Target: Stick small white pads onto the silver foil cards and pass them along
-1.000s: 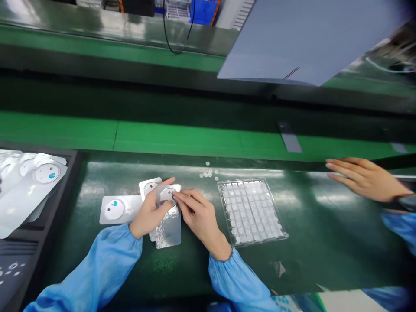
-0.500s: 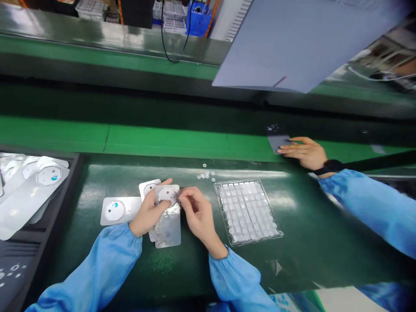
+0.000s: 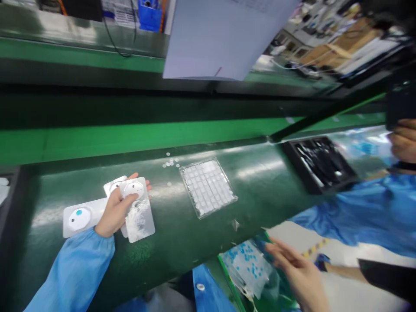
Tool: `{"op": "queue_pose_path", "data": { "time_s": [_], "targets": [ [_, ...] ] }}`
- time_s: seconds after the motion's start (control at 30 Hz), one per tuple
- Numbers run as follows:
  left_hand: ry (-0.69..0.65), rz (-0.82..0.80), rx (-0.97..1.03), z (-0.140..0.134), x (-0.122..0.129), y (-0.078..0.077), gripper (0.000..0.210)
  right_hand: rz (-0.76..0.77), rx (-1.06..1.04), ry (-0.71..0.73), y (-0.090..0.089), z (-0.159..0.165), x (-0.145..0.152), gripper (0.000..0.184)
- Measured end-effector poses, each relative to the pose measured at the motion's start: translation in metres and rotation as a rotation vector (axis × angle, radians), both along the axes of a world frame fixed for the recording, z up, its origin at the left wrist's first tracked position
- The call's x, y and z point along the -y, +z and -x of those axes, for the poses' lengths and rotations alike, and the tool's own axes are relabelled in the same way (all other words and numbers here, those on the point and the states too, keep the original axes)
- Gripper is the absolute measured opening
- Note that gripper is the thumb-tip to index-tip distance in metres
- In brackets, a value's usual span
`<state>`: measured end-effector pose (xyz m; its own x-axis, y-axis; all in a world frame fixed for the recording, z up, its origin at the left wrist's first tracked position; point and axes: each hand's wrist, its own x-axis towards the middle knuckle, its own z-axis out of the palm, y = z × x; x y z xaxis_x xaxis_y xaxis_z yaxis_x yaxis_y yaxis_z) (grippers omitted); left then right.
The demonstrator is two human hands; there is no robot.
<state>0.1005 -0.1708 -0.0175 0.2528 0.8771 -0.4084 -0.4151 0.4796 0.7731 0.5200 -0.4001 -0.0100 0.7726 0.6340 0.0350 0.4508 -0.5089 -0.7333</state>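
Note:
My left hand [image 3: 118, 210] is closed around a flat white plate [image 3: 141, 221], its thumb on the round printed end. Part of a second white plate [image 3: 113, 184] shows behind it. Another plate with a blue dot [image 3: 79, 216] lies on the bench left of the hand. At the lower right, my right hand [image 3: 297, 271], somewhat blurred, has its fingers stretched out beside a clear bag of small blue pieces [image 3: 248, 262] in a green tray [image 3: 229, 277]. I see nothing held in it.
A clear tray of white round parts [image 3: 208, 186] stands mid-bench, with several loose white rings [image 3: 170, 162] behind it. A black bin [image 3: 320, 164] stands farther right. A co-worker's hand [image 3: 404, 138] holds a dark flat piece. A paper sheet [image 3: 221, 39] hangs above.
My right hand has left the plate and moved down and right to the bag. The view has turned right, bringing in the black bin. My left hand still holds the plate.

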Motion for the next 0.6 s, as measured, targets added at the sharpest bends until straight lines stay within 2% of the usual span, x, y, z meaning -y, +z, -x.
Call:
{"op": "queue_pose_path", "data": {
  "time_s": [0.07,0.13,0.17,0.23,0.33,0.4,0.5,0.53,0.6],
  "targets": [
    [-0.003,0.000,-0.017,0.000,-0.001,0.002,0.082,0.169,0.175,-0.070,-0.011,-0.004,0.014,0.046],
    [-0.004,-0.005,-0.030,0.001,-0.002,0.003,0.082,0.182,0.291,-0.135,-0.020,0.013,0.006,0.053],
    [-0.006,-0.009,-0.034,0.001,-0.002,0.004,0.082,0.148,0.325,-0.114,-0.022,0.027,-0.006,0.054],
    [-0.012,-0.021,-0.035,0.001,-0.001,0.003,0.082,-0.012,0.322,0.066,-0.023,0.066,-0.044,0.046],
    [-0.021,-0.032,-0.024,0.000,0.000,0.001,0.082,-0.197,0.239,0.590,-0.021,0.131,-0.121,0.032],
    [-0.025,-0.039,-0.018,0.000,0.001,0.000,0.084,-0.233,0.226,0.818,-0.023,0.165,-0.170,0.031],
    [-0.026,-0.053,0.000,-0.001,0.002,0.000,0.085,-0.217,0.308,0.914,-0.030,0.191,-0.212,0.035],
    [-0.025,-0.058,0.010,-0.001,0.002,-0.001,0.085,-0.194,0.346,0.928,-0.032,0.194,-0.214,0.036],
    [-0.019,-0.064,0.031,-0.001,0.003,-0.003,0.084,-0.134,0.418,0.975,-0.035,0.195,-0.200,0.037]
  ]
}}
